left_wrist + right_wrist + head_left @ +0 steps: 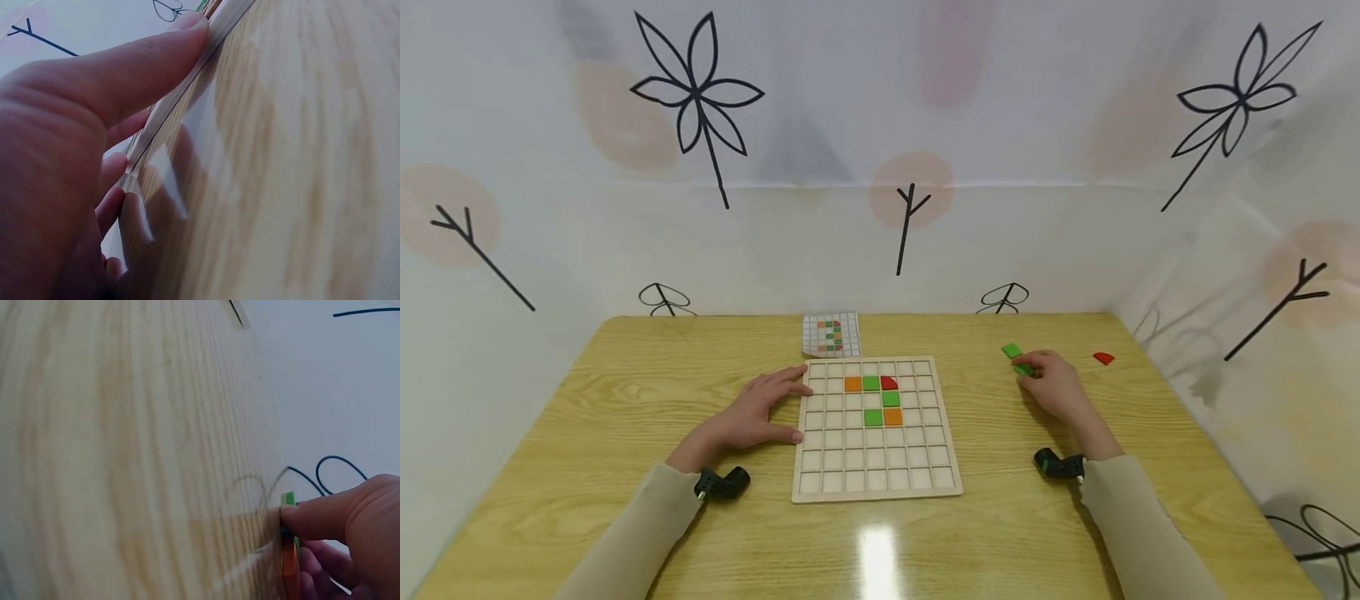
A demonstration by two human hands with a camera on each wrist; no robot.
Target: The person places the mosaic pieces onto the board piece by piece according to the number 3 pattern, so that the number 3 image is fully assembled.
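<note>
A wooden grid board (pixel 917 458) lies on the table, holding several green, orange and red pieces, including a green tile (pixel 873 417) and a red rounded piece (pixel 889 382). My left hand (pixel 751 417) rests at the board's left edge, fingers spread and thumb (pixel 156 62) touching the rim. Right of the board, my right hand (pixel 1054 387) pinches a green square tile (pixel 1023 369) between thumb and fingers at the table top. Another green tile (pixel 1012 350) lies just beyond it. In the right wrist view an orange piece (pixel 290 569) shows below the thumb; the hand hides it from the head view.
A paper card (pixel 810 335) printed with a coloured grid pattern lies behind the board. To the right of my right hand is a red quarter-round piece (pixel 1103 358). A patterned cloth (pixel 820 250) hangs behind the wooden table (pixel 700 342).
</note>
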